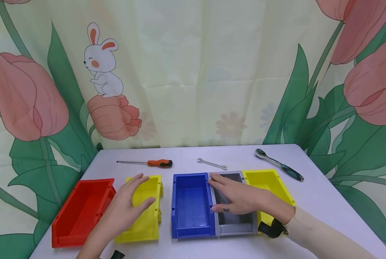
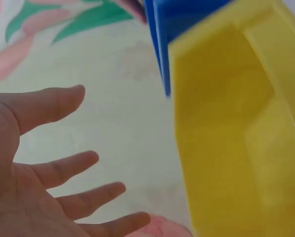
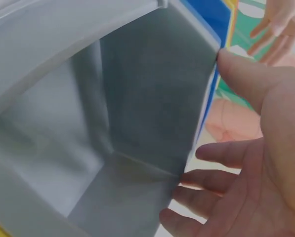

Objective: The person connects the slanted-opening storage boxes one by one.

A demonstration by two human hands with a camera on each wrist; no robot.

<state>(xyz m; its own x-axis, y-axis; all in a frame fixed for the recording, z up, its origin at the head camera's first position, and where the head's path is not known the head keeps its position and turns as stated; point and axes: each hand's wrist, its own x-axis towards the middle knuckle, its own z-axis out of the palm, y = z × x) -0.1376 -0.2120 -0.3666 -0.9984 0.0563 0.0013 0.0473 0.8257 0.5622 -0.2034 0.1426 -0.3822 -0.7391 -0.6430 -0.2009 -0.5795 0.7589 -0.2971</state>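
Observation:
My left hand (image 1: pixel 125 207) hovers over the left yellow bin (image 1: pixel 144 230), fingers spread and holding nothing. In the left wrist view the yellow bin (image 2: pixel 221 133) lies to the right of my fingers, apart from them. My right hand (image 1: pixel 238 196) reaches across the grey bin (image 1: pixel 236 229), its fingers extended toward the wall shared with the blue bin (image 1: pixel 193 205). The right wrist view has the thumb (image 3: pixel 241 74) touching the grey bin's rim, with the other fingertips along the wall. Grey and blue bins sit side by side; a gap separates blue from the left yellow bin.
A red bin (image 1: pixel 83 212) stands at the far left, and another yellow bin (image 1: pixel 265 181) adjoins the grey one. Behind the bins lie an orange-handled screwdriver (image 1: pixel 159 163), a small wrench (image 1: pixel 212 164) and a ratchet (image 1: pixel 278 164). A printed curtain (image 1: pixel 186 90) hangs behind the white table (image 1: pixel 186 248).

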